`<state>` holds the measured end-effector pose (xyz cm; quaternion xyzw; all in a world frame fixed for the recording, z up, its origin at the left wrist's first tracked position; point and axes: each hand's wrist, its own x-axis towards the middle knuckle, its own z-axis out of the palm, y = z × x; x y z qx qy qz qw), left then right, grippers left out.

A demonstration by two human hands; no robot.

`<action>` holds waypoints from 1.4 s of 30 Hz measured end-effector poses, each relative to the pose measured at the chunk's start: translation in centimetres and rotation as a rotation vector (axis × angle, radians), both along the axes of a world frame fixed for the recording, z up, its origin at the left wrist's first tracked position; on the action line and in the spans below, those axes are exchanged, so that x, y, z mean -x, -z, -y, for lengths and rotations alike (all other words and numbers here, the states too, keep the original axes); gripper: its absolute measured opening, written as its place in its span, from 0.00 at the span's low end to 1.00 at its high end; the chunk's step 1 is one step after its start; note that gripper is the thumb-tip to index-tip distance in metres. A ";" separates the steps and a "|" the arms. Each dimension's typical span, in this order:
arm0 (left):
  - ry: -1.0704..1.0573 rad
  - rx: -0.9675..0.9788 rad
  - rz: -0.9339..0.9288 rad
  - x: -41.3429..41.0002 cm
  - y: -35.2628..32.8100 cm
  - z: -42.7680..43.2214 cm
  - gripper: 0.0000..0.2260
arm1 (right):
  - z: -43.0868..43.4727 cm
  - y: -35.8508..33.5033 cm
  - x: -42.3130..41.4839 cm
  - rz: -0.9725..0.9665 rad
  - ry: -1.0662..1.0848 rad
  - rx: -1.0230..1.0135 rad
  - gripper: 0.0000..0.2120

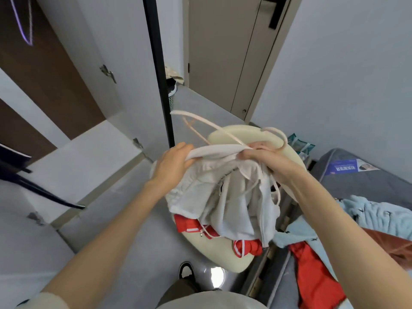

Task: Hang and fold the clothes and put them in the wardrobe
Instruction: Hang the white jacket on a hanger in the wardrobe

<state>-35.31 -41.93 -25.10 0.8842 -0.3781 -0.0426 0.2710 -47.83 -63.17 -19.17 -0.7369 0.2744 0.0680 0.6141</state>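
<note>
Above the cream round table (225, 136), the left hand (174, 163) and right hand (265, 161) grip a pale grey fabric hoodie (223, 197) on a pink plastic hanger (189, 115); open floor (145, 253) lies to the left.

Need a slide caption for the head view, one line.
Left hand and right hand grip a pale pink hanger and light grey garment over a cream round table.
</note>
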 end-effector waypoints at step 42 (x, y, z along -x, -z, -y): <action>-0.253 0.150 -1.192 2.5 14.3 14.9 0.13 | 9.7 17.5 0.7 -0.373 -0.286 0.466 0.07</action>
